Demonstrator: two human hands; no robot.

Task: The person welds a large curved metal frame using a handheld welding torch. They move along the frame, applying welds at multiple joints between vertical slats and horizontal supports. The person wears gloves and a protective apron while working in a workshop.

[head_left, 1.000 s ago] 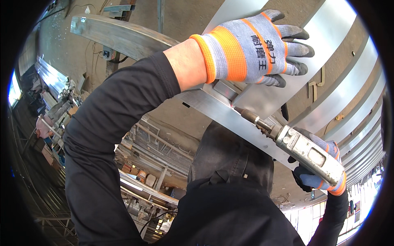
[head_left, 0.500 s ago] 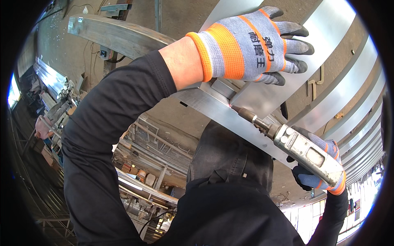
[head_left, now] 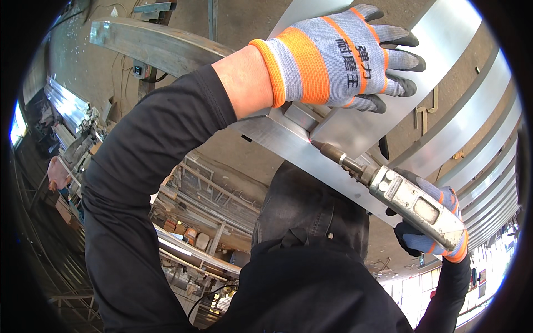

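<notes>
My left hand (head_left: 344,61), in a grey and orange knit glove with dark fingertips, lies palm down with fingers spread across a wide silvery metal slat (head_left: 355,130). Gripped in my gloved right hand (head_left: 422,240) is a handheld laser welding gun (head_left: 419,208), a worn silver body with a narrow brown nozzle. The nozzle tip is at the corner where the slat meets a long flat metal rail (head_left: 288,136), beside a tiny reddish spot. Part of my right hand's fingers is hidden behind the gun body. A short metal block (head_left: 302,117) sits in the gap beside the slat.
Several parallel metal slats (head_left: 466,130) curve away on the right. A long metal beam (head_left: 155,47) stretches to the upper left. Metal lengths and a frame (head_left: 214,188) lie below left. Another person, in pink (head_left: 57,173), is at the far left.
</notes>
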